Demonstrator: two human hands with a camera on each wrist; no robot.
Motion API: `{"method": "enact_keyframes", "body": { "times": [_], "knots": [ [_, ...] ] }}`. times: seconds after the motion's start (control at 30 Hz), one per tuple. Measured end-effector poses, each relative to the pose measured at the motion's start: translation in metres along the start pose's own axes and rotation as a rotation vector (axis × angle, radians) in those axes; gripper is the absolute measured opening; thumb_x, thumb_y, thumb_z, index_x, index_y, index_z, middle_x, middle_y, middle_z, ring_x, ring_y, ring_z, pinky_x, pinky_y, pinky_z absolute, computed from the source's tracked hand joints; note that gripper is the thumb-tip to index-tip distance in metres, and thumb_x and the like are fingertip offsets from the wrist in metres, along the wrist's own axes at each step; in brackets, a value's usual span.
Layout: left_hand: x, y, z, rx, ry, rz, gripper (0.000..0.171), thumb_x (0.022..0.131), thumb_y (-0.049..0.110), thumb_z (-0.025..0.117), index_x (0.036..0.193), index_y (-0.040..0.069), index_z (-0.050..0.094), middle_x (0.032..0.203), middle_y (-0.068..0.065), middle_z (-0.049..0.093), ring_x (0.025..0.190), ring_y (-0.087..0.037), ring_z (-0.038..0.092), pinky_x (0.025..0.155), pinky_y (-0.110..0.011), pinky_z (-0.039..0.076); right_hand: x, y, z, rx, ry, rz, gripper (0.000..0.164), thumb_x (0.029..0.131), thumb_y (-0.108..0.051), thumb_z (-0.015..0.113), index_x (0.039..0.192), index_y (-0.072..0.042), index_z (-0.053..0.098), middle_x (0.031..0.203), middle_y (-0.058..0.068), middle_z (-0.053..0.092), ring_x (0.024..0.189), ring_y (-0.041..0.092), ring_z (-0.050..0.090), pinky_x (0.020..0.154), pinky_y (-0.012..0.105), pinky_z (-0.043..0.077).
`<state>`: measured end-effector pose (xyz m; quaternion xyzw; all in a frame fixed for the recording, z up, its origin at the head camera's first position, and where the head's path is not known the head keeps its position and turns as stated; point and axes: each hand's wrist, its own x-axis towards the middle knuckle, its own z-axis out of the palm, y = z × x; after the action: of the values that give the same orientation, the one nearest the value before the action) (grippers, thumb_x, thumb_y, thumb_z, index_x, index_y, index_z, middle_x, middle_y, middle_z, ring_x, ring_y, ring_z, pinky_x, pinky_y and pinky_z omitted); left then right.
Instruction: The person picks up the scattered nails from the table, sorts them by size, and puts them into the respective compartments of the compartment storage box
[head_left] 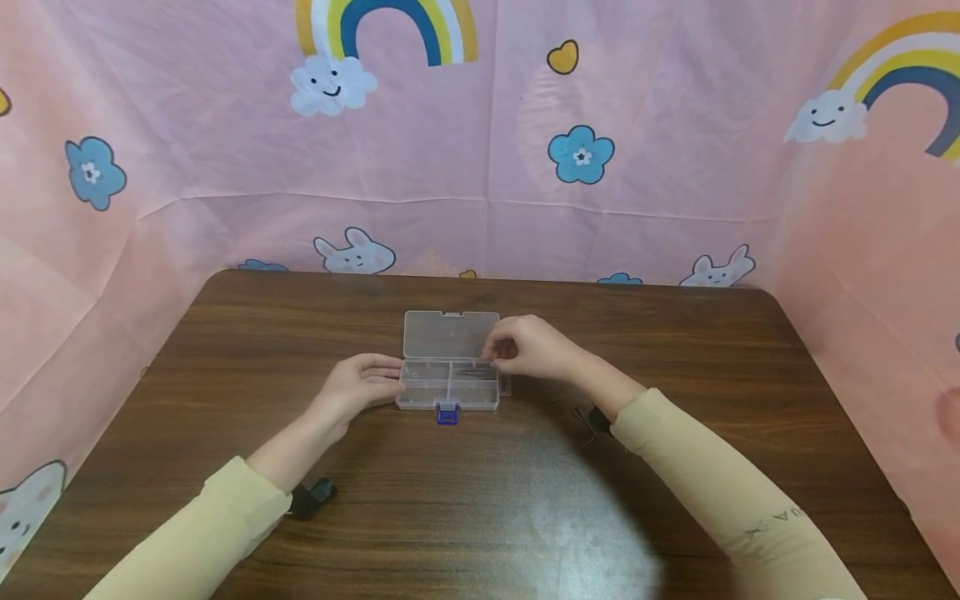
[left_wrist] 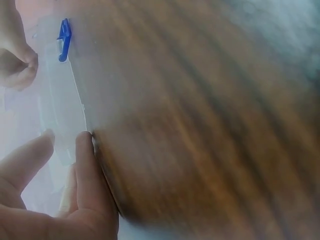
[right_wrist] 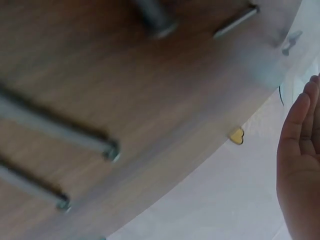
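A clear plastic compartment box (head_left: 426, 392) lies on the brown table (head_left: 480, 500), its lid (head_left: 450, 334) open toward the back and a blue latch (head_left: 447, 413) at the front. My left hand (head_left: 378, 375) rests with straight fingers against the box's left side; the left wrist view shows those fingers (left_wrist: 82, 150) along the box edge (left_wrist: 60, 100) near the latch (left_wrist: 63, 39). Curled over the right rear compartment, my right hand (head_left: 501, 354) pinches the end of a thin dark nail (head_left: 474, 372) lying in it.
Several long grey nails (right_wrist: 107, 147) lie loose on the table in the right wrist view, with my right hand's edge (right_wrist: 300, 150) beside them. A pink cartoon-print cloth (head_left: 480, 167) walls the table on three sides.
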<state>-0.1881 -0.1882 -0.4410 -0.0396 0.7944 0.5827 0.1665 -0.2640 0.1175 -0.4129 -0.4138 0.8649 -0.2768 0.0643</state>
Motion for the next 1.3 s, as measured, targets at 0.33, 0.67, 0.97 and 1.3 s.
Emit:
{"method": "enact_keyframes", "body": {
  "times": [0.33,0.67,0.97,1.3],
  "knots": [
    [-0.001,0.001,0.0,-0.002,0.002,-0.006,0.051,0.099,0.009,0.073,0.144,-0.009,0.055,0.144,-0.03,0.063,0.112,-0.013,0.072,0.09,-0.017,0.06,-0.024,0.013,-0.023,0.062,0.053,0.104,0.007,0.093,-0.002,0.079,0.099,-0.005,0.079,0.094,0.003,0.074,0.087,0.015,0.068,0.079,0.031,0.063],
    [-0.004,0.003,-0.002,0.029,-0.006,-0.02,0.053,0.101,0.013,0.073,0.147,-0.006,0.054,0.147,-0.028,0.062,0.124,-0.027,0.07,0.098,-0.027,0.061,-0.057,0.028,-0.043,0.064,0.067,0.178,0.009,0.093,-0.002,0.08,0.102,-0.003,0.079,0.098,0.005,0.077,0.092,0.02,0.072,0.082,0.034,0.065],
    [-0.002,0.0,-0.001,0.018,-0.011,-0.019,0.054,0.1,0.014,0.073,0.147,-0.006,0.054,0.146,-0.028,0.062,0.118,-0.02,0.072,0.095,-0.023,0.061,-0.089,0.042,-0.052,0.041,0.098,0.21,0.009,0.093,0.0,0.079,0.101,-0.003,0.079,0.098,0.006,0.078,0.09,0.017,0.071,0.078,0.028,0.064],
    [-0.002,0.001,-0.001,0.022,-0.014,-0.014,0.055,0.1,0.013,0.073,0.147,-0.007,0.053,0.146,-0.029,0.061,0.122,-0.024,0.071,0.097,-0.024,0.061,-0.128,0.052,-0.058,0.044,0.109,0.279,0.012,0.092,0.003,0.078,0.102,-0.004,0.079,0.097,0.003,0.078,0.089,0.014,0.069,0.077,0.025,0.063]
  ]
}}
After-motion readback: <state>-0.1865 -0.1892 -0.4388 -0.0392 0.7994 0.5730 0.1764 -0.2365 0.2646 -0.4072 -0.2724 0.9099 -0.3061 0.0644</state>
